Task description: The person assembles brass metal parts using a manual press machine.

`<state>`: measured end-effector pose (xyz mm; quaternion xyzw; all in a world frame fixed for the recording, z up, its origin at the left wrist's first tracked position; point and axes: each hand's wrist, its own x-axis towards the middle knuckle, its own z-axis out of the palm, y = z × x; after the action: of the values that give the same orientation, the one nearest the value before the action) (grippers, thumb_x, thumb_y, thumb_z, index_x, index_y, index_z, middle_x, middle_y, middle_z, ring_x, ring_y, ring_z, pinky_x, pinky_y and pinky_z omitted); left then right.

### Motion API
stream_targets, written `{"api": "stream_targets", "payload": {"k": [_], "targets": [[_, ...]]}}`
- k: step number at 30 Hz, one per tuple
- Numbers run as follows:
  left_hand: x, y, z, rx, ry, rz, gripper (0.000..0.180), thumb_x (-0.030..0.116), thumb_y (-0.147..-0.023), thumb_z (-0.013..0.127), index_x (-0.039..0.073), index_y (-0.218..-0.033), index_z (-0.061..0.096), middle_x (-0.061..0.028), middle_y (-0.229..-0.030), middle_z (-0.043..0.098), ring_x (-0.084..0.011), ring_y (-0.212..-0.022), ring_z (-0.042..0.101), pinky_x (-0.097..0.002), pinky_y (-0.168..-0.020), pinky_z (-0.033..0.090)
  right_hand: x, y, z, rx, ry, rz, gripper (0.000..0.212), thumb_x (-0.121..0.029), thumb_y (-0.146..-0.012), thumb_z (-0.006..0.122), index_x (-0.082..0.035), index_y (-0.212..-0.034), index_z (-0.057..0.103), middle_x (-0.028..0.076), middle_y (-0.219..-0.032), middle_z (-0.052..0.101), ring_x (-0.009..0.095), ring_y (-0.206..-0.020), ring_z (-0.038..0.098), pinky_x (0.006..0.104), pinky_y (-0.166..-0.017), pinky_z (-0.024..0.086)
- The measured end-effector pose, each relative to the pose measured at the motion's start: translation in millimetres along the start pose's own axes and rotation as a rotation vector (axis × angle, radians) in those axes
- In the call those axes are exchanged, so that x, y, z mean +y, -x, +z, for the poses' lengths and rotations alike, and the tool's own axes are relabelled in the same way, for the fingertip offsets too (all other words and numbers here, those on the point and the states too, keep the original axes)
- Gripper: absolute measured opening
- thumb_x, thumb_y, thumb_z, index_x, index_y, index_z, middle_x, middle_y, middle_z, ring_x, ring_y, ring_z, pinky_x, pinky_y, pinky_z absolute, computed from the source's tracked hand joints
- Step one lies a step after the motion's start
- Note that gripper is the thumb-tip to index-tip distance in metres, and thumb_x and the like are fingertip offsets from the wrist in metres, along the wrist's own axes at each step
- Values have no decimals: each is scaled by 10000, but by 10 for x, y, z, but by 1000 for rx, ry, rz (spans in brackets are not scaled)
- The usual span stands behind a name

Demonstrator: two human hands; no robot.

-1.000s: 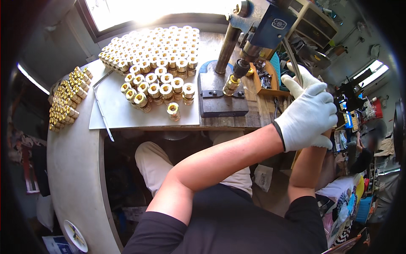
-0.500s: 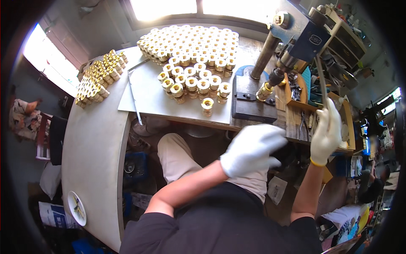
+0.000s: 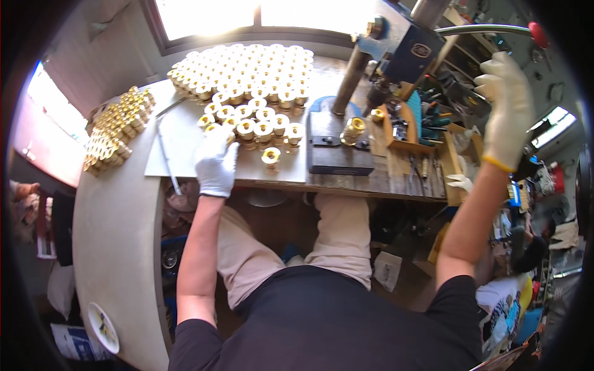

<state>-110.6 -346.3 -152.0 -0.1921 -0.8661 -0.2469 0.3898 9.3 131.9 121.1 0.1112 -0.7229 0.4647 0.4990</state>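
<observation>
Many brass fittings (image 3: 245, 128) stand in close rows on a white sheet, and my white-gloved left hand (image 3: 216, 164) reaches to their front left corner. Its fingers close round one fitting there, partly hidden by the glove. One more brass fitting (image 3: 270, 159) stands apart near the sheet's front edge. Another brass fitting (image 3: 352, 131) sits on the black base of a blue bench press (image 3: 408, 52), under its spindle. My gloved right hand (image 3: 507, 108) is raised at the right, fingers apart and holding nothing, below the press's lever (image 3: 482, 28) with a red knob.
A second group of brass fittings (image 3: 117, 133) stands on the grey side table (image 3: 120, 247). A white plate (image 3: 103, 328) lies at its near end. Right of the press are a wooden tray of small parts (image 3: 399, 127) and hand tools (image 3: 424, 168). A person (image 3: 533, 244) sits far right.
My left hand has moved from over my lap to the fittings at the left. The right hand has risen and come off the lever, which now stands up. The spindle has lifted off the fitting.
</observation>
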Motion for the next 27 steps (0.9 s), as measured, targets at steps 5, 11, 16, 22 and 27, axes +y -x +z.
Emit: {"api": "stream_targets", "payload": {"k": [5, 11, 16, 22, 27], "targets": [[187, 131, -72, -49, 58, -74, 493, 104, -900, 840, 82, -1377, 721, -138, -1272, 657, -343, -1183, 679, -441, -1025, 559, 611, 1205, 556, -357, 366, 281, 404, -261, -990, 838, 4, -1279, 739, 80, -1054, 753, 129, -890, 696, 310, -820, 586], [134, 492, -188, 39, 289, -229, 466, -39, -869, 836, 13, -1315, 709, -142, -1261, 687, -303, -1171, 679, -395, -1065, 540, 1017, 1643, 1011, -464, 594, 228, 556, -404, -885, 892, 5, -1240, 765, 181, -1072, 777, 305, -936, 768, 393, -867, 601], [188, 714, -158, 49, 428, -504, 390, -4, -918, 842, 8, -1288, 717, -91, -1238, 740, -217, -1152, 685, -351, -1062, 526, 1102, 1615, 1041, -418, 431, 412, 423, -341, -873, 921, 8, -1085, 810, 145, -956, 811, 211, -855, 788, 326, -809, 614], [72, 1008, -29, 97, 654, -746, 415, 11, -926, 846, 5, -1319, 714, -89, -1252, 741, -196, -1169, 682, -344, -1076, 533, 805, 1666, 1112, -214, 295, 470, 368, -160, -909, 907, 64, -1169, 773, 102, -1035, 841, 125, -929, 789, 269, -869, 619], [180, 979, -84, 127, 819, -767, 431, -61, -950, 798, -9, -1361, 678, -86, -1281, 704, -178, -1176, 672, -322, -1048, 570, 311, 1985, 1206, -282, 41, 556, 246, -17, -927, 849, 51, -1151, 774, 84, -1024, 838, 120, -919, 775, 284, -857, 630]]}}
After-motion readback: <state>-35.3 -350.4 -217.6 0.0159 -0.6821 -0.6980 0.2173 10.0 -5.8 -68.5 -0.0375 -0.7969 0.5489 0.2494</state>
